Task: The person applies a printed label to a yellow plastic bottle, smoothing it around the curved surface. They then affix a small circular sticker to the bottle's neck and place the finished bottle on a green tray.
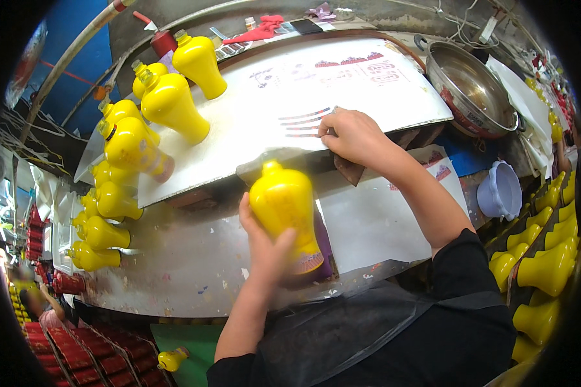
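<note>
My left hand [265, 251] is wrapped round a glossy yellow bottle [281, 200] with a narrow neck. The bottle is upright and slightly tilted, with faint printing on its body and a patterned band near its base. Over the white board [252, 116], the fingers of my right hand [355, 135] are pinched together at the right ends of several thin dark-and-red strips [300, 122]. The fingers partly hide those ends. Farther back on the board lie red patterned decals [348, 60] and faint printed marks.
Several yellow bottles [174, 106] stand along the board's left side and the grey table [181, 277]. A metal pan [474, 84] sits at the far right, with a pale purple tub [499, 190] nearer me. Racked yellow bottles [549, 264] fill the right edge. A red cloth [261, 29] lies at the back.
</note>
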`<state>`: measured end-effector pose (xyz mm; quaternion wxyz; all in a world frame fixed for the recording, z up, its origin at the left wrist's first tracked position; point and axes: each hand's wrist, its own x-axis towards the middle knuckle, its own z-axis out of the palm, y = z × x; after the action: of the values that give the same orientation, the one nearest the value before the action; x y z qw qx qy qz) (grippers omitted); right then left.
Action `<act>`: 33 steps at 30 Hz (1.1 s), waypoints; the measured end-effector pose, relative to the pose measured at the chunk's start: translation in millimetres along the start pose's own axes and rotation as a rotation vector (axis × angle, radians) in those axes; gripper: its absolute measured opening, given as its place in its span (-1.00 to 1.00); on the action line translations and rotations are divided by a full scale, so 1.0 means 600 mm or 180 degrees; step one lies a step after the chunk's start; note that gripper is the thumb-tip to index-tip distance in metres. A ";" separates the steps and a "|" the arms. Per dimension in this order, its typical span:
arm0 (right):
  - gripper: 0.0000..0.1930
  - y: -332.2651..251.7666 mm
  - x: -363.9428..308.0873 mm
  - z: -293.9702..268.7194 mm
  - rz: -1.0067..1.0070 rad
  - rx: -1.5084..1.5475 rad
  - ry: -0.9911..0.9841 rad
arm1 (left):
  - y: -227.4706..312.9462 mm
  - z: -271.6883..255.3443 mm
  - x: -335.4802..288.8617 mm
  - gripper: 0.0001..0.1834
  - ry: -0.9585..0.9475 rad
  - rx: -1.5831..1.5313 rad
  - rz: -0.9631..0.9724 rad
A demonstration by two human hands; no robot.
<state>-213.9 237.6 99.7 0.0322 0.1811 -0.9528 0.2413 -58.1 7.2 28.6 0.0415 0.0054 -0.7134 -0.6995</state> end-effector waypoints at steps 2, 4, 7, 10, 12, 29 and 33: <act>-0.84 -0.004 0.007 -0.002 0.0072 -0.0164 -0.0106 | -0.002 -0.002 0.001 0.13 -0.0005 0.0009 -0.0037; -0.86 -0.006 0.010 -0.005 0.0136 -0.0360 -0.0303 | -0.003 -0.004 0.002 0.13 -0.0040 0.0109 0.0068; -0.85 -0.005 0.004 -0.008 0.0398 -0.0375 -0.0364 | -0.004 -0.005 0.001 0.13 -0.0058 0.0091 0.0070; -0.84 0.000 -0.007 -0.009 0.0174 -0.0452 0.0134 | -0.004 -0.005 0.000 0.13 -0.0059 0.0048 0.0051; -0.83 0.003 -0.013 -0.009 0.0071 -0.0395 0.0191 | -0.003 -0.004 0.000 0.13 -0.0059 0.0017 0.0042; -0.78 -0.004 -0.045 -0.022 0.0158 -0.0261 0.0430 | -0.002 -0.003 -0.001 0.15 -0.0070 -0.0087 -0.0002; -0.81 -0.001 -0.056 -0.007 -0.0128 -0.0602 0.0549 | 0.001 -0.005 -0.002 0.14 -0.0082 -0.0011 -0.0101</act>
<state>-182.5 250.2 98.8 0.1358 0.1749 -0.9612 0.1644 -56.8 4.3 29.5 0.0212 0.0076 -0.7125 -0.7014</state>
